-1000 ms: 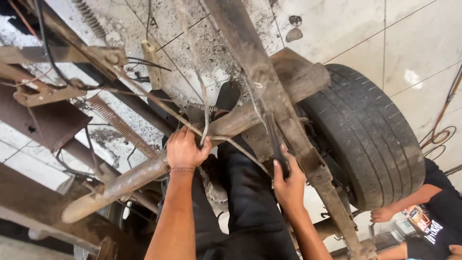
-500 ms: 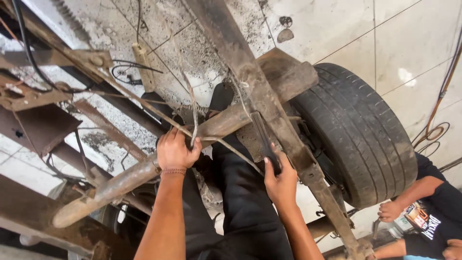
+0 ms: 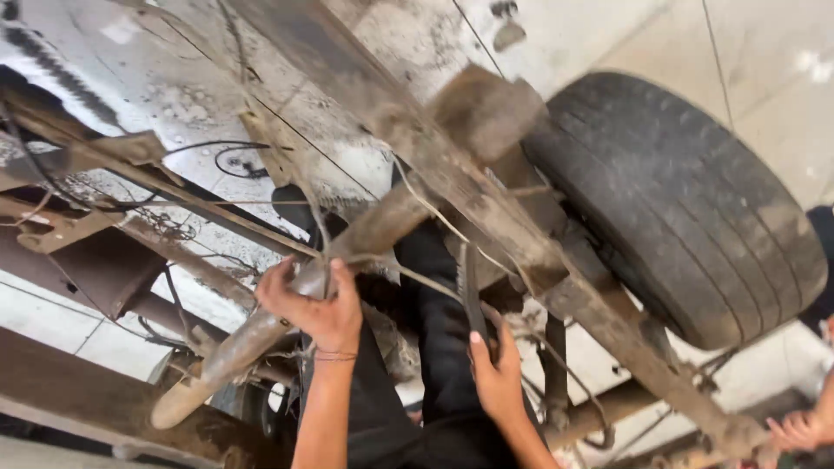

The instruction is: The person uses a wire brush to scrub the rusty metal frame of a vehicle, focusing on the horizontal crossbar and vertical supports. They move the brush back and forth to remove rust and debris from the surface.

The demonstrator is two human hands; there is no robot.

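I look up at the rusty underside of a raised vehicle. My left hand point(image 3: 313, 304) grips the dirty exhaust pipe point(image 3: 221, 356) together with a thin wire that runs over it. My right hand point(image 3: 497, 373) is closed around a dark flat tool or strap point(image 3: 469, 291) that reaches up beside the rusty axle beam point(image 3: 486, 213). The black tyre point(image 3: 695, 208) sits to the right of both hands.
The corroded floor pan point(image 3: 208, 95) with loose cables is above left. Rusty brackets point(image 3: 87, 217) hang at the left. Another person's hand point(image 3: 795, 430) rests at the bottom right near the beam's end. A light tiled wall point(image 3: 764, 61) lies behind the tyre.
The view has shifted and moved closer. My left hand has slid slightly along the pipe, and my right hand has dropped lower on the dark tool.
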